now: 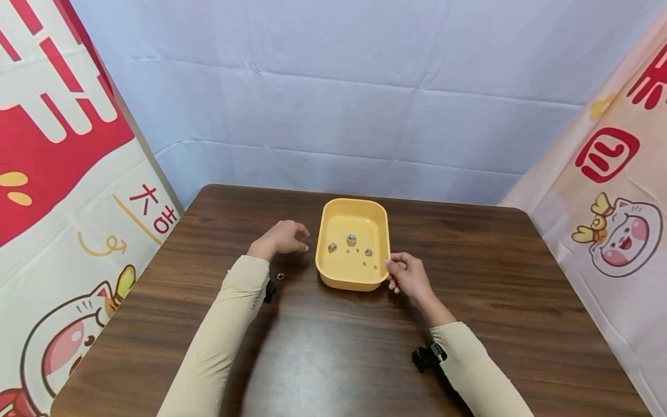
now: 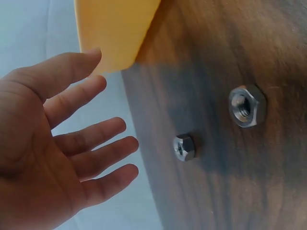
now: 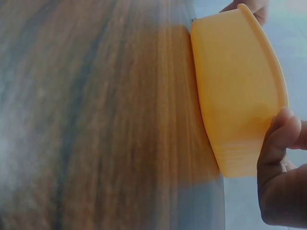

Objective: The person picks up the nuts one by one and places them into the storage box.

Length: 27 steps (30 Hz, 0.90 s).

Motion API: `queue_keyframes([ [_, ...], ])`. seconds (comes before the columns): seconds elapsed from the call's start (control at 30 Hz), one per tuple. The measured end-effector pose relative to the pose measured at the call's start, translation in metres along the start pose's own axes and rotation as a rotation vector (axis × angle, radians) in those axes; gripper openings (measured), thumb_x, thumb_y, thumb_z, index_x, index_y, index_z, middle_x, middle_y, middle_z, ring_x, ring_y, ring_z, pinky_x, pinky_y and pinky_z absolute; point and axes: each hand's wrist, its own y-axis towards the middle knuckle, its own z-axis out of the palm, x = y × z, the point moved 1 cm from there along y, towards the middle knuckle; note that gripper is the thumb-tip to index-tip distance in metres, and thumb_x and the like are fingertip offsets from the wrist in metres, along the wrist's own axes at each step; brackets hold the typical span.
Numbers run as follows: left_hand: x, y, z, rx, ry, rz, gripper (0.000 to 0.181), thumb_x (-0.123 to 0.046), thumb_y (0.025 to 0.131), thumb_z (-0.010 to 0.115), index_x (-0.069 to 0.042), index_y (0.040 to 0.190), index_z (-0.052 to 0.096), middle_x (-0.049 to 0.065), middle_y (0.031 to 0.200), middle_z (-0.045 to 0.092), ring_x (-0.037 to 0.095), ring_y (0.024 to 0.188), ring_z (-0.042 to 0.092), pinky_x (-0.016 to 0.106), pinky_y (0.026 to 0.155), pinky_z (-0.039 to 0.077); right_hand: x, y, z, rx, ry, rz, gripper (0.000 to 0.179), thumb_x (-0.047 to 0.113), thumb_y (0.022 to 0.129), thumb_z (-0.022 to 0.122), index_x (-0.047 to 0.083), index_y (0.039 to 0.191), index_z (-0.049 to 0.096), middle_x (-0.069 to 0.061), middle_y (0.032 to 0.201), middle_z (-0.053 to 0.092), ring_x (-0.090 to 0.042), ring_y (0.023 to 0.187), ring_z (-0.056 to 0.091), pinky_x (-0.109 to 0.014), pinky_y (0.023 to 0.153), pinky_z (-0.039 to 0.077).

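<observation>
A yellow plastic bin (image 1: 354, 278) with several metal nuts of different sizes inside stands on the table; the largest nut (image 1: 351, 240) lies near its middle. At its right front corner, my right hand (image 1: 410, 278) pinches the rim between thumb and fingers, as the right wrist view also shows. My left hand (image 1: 283, 237) hovers left of the bin with its fingers spread apart, holding nothing. Two hex nuts lie on the wood in the left wrist view: a larger nut (image 2: 247, 106) and a smaller nut (image 2: 184, 147). Only one loose nut (image 1: 280, 277) shows in the head view, beside the left wrist.
The dark wooden table (image 1: 333, 359) has rounded far corners. A pale cloth (image 1: 333, 116) hangs behind it, and printed cartoon cloths hang at the left and right. A small black camera is worn on each wrist.
</observation>
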Motion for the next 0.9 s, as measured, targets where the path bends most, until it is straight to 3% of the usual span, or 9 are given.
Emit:
queue_keyframes([
  [0.1, 0.003, -0.002, 0.001, -0.008, 0.001, -0.031, 0.040, -0.020, 0.084, 0.070, -0.007, 0.121, 0.061, 0.009, 0.121, 0.057, 0.028, 0.113, 0.050, 0.040, 0.089, 0.045, 0.000, 0.000, 0.000, -0.012, -0.007, 0.005, 0.034, 0.008, 0.094, 0.054, -0.015, 0.118, 0.046, -0.013, 0.065, 0.057, -0.013, 0.042, 0.051, -0.021, 0.035, 0.043],
  [0.37, 0.013, -0.007, 0.000, -0.049, -0.002, -0.237, 0.041, -0.021, 0.080, 0.075, -0.010, 0.117, 0.063, 0.008, 0.109, 0.061, 0.025, 0.090, 0.058, 0.040, 0.071, 0.050, 0.008, -0.005, 0.000, -0.003, -0.011, 0.000, 0.035, 0.006, 0.093, 0.054, -0.016, 0.118, 0.045, -0.014, 0.066, 0.057, -0.012, 0.043, 0.052, -0.020, 0.035, 0.044],
  [0.57, 0.021, -0.007, -0.001, -0.066, -0.040, -0.347, 0.038, -0.022, 0.079, 0.074, -0.010, 0.114, 0.064, 0.008, 0.105, 0.061, 0.026, 0.086, 0.057, 0.043, 0.069, 0.050, 0.001, 0.002, -0.002, 0.000, -0.016, 0.013, 0.036, 0.007, 0.094, 0.054, -0.016, 0.119, 0.044, -0.013, 0.066, 0.057, -0.012, 0.043, 0.052, -0.021, 0.035, 0.044],
  [0.67, 0.028, -0.006, -0.001, -0.043, -0.093, -0.399, 0.030, -0.020, 0.080, 0.075, -0.008, 0.106, 0.067, 0.008, 0.103, 0.062, 0.026, 0.078, 0.058, 0.038, 0.061, 0.049, 0.000, 0.002, -0.002, 0.003, -0.015, 0.019, 0.036, 0.007, 0.094, 0.054, -0.015, 0.120, 0.044, -0.013, 0.067, 0.057, -0.013, 0.043, 0.052, -0.022, 0.035, 0.044],
  [0.8, 0.040, -0.003, 0.000, 0.015, -0.197, -0.441, 0.014, -0.016, 0.081, 0.073, -0.005, 0.087, 0.066, 0.009, 0.081, 0.061, 0.023, 0.062, 0.056, 0.030, 0.049, 0.044, -0.001, 0.003, -0.001, -0.004, -0.019, 0.020, 0.034, 0.007, 0.093, 0.055, -0.014, 0.118, 0.046, -0.011, 0.066, 0.057, -0.012, 0.043, 0.052, -0.021, 0.035, 0.044],
  [0.9, 0.050, -0.001, 0.001, 0.048, -0.276, -0.466, 0.017, -0.013, 0.081, 0.072, -0.004, 0.093, 0.065, 0.009, 0.074, 0.061, 0.021, 0.064, 0.059, 0.032, 0.053, 0.049, -0.002, 0.003, -0.001, -0.013, -0.026, 0.016, 0.032, 0.007, 0.093, 0.055, -0.013, 0.116, 0.047, -0.009, 0.065, 0.056, -0.012, 0.043, 0.052, -0.020, 0.035, 0.043],
])
